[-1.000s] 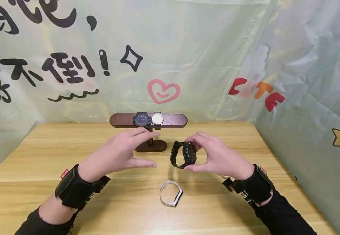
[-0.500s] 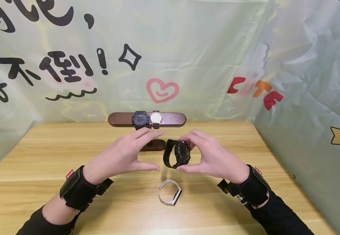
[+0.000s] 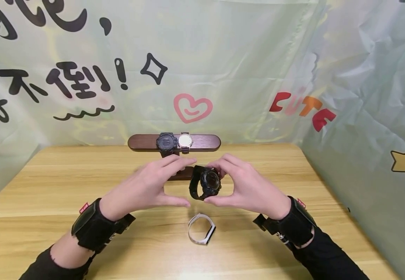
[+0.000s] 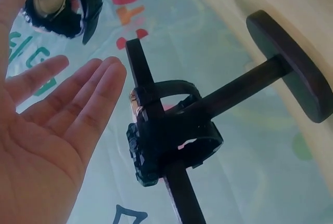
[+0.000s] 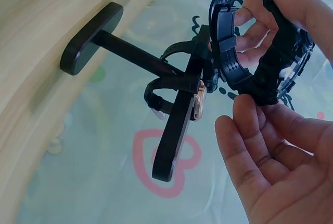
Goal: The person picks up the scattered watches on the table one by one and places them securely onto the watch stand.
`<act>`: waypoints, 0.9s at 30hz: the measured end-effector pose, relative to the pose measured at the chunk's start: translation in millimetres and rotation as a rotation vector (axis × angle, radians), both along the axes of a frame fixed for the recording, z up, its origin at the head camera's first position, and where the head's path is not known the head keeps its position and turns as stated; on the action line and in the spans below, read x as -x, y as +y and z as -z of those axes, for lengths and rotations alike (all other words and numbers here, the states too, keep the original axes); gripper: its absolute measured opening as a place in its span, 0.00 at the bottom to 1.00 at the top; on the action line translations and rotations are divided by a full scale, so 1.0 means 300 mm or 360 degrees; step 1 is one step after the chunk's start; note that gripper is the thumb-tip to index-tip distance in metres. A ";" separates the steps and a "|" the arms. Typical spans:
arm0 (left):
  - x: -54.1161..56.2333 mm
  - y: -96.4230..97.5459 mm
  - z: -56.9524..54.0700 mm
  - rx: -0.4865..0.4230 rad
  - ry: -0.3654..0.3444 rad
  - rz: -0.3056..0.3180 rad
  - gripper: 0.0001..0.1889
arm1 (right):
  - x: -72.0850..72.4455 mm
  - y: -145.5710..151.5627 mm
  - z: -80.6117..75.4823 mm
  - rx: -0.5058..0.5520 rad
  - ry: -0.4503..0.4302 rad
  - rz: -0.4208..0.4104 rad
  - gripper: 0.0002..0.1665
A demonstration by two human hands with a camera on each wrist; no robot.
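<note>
Woodgrain tabletop (image 3: 255, 254) underlies right fingers (image 3: 229, 165) pinching a looped black watch (image 3: 210, 182).

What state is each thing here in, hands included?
Chunky black watch: held, strap looped.
Slim white wristband: lying looped on the pale wooden table.
Dark brown wooden watch stand: upright.
Second round black watch: strapped round the stand.
Pale-faced round watch: strapped beside that one.
Left hand: holding nothing.
Right hand: pinching the chunky black watch.

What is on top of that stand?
A black watch and a pale-faced watch, strapped side by side around its bar. The stretch directly beneath them is covered, so it can't be seen.
</note>
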State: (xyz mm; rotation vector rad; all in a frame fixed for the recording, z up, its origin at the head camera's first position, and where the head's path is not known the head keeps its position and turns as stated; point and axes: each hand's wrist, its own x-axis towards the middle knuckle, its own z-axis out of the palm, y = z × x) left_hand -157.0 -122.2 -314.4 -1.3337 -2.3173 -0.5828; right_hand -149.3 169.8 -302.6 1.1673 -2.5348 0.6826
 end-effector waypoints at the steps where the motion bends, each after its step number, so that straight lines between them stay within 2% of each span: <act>1: 0.000 0.002 0.001 -0.0004 -0.0004 -0.0001 0.50 | 0.000 -0.002 0.000 0.0006 0.0002 -0.0002 0.40; 12: -0.004 0.018 0.009 -0.0092 -0.0197 0.0015 0.50 | -0.003 -0.040 -0.010 0.0059 -0.0001 -0.0036 0.42; 20: 0.004 0.020 0.013 -0.0158 -0.0194 0.0058 0.44 | -0.002 -0.050 -0.005 0.0098 0.0021 -0.0055 0.42; 27: 0.014 0.013 0.018 -0.0230 -0.0120 0.0010 0.42 | 0.005 -0.044 0.000 0.0140 -0.0006 -0.0064 0.46</act>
